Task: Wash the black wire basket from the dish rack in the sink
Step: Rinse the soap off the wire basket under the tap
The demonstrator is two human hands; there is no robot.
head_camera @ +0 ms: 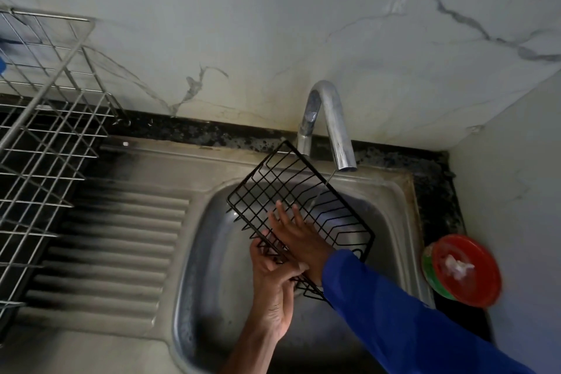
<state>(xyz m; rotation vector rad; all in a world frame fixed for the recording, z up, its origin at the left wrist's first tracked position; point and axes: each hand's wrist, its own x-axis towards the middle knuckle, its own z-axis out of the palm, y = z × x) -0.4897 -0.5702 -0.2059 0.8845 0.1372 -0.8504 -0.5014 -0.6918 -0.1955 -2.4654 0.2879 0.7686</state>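
Observation:
The black wire basket hangs tilted over the steel sink, its far corner up near the tap. A thin stream of water runs from the spout onto the basket's wires. My left hand grips the basket's near rim from below, fingers curled round the wires. My right hand, in a blue sleeve, lies flat inside the basket with straight fingers pressed on the wire bottom.
A metal wire dish rack stands at the left over the ribbed draining board. A round red and green tub with a white lump in it sits on the dark counter right of the sink. A marbled wall rises behind.

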